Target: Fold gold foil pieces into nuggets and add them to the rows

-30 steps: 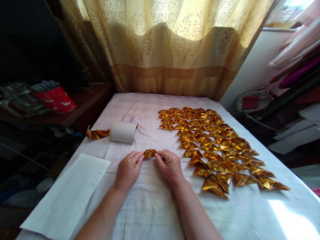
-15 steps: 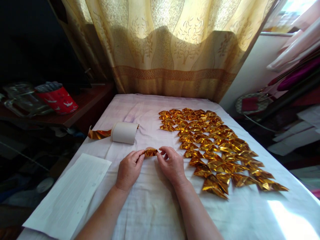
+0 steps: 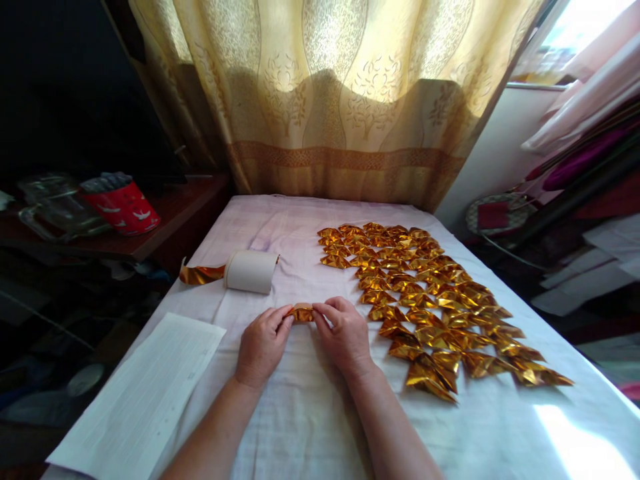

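Observation:
A small folded piece of gold foil paper (image 3: 301,313) is pinched between both hands just above the white cloth. My left hand (image 3: 261,344) grips its left end with closed fingertips. My right hand (image 3: 343,332) grips its right end, fingers curled over it. Right of the hands lie several rows of finished gold foil folds (image 3: 430,300) spread over the cloth. A white roll (image 3: 251,271) with a gold foil strip (image 3: 200,273) trailing from it lies to the left, behind my left hand.
The cloth-covered table (image 3: 310,413) runs to a yellow curtain (image 3: 340,100) at the back. A printed white sheet (image 3: 145,393) lies at the front left. A dark shelf on the left holds a red cup (image 3: 123,205) and glassware (image 3: 55,207). Clutter fills the right side.
Both hands stay on the gold piece; the right fingers have closed over its right end and pressed it smaller. The view has tilted up a little.

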Motion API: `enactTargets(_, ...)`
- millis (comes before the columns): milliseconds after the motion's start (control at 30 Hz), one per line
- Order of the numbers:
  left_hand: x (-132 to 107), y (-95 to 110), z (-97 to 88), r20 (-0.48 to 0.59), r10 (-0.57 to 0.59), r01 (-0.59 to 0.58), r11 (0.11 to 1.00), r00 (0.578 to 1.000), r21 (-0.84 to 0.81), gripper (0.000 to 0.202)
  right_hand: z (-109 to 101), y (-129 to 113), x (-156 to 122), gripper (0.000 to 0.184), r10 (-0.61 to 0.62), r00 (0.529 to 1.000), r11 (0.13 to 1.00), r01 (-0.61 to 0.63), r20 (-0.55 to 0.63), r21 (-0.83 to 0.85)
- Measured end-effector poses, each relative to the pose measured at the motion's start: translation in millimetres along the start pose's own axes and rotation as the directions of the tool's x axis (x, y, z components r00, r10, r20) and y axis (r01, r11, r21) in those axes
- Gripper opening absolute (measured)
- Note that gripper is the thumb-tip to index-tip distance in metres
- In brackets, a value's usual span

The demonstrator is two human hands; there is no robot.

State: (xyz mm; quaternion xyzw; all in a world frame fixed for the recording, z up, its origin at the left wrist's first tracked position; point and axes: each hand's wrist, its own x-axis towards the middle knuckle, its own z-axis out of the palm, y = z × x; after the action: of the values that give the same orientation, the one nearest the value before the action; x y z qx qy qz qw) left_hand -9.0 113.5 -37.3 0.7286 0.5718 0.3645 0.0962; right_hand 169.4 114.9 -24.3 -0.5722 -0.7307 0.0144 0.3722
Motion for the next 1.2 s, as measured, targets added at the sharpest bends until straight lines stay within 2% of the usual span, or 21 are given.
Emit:
enactTargets(200, 2, 3, -3.9, 0.018, -0.078, 0.079, 0.996, 0.997, -0.045, 0.032, -14, 2, 15, 0.015, 0.021, 0.999, 0.993, -0.018, 0.028, -0.117)
enactTargets(400, 3, -1, -2.5, 0.007, -0.078, 0.078, 0.994, 0.997, -0.071, 0.031, -26, 28, 62, 0.018, 0.142, 0.987, 0.926, -0.105, 0.077, -0.363)
enactTargets(533, 3, -2, -2.3, -0.008, -0.069, 0.068, 0.993, 0.998, -0.094, 0.030, -27, 45, 84, 0.021, 0.179, 0.973, 0.871, -0.088, 0.147, -0.483)
enactTargets(800, 3, -2, -3.6, 0.002, -0.068, 0.068, 0.991, 0.998, -0.111, 0.030, -18, 57, 93, 0.022, 0.189, 0.968, 0.854, -0.079, 0.166, -0.514)
enactTargets(967, 4, 0, -4.4, 0.003, -0.091, 0.090, 0.985, 0.996, -0.150, 0.029, -18, 60, 93, 0.016, 0.190, 0.970, 0.853, -0.087, 0.150, -0.515)
enactTargets(1100, 6, 1, -5.6, -0.035, -0.173, 0.156, 0.945, 0.984, -0.286, 0.028, -19, 52, 93, 0.021, 0.163, 0.976, 0.870, -0.073, 0.145, -0.488)
enactTargets(1200, 7, 0, -9.1, -0.082, -0.261, 0.214, 0.904, 0.962, -0.370, 0.035, -13, 35, 95, 0.024, 0.093, 0.979, 0.900, -0.005, 0.181, -0.436)
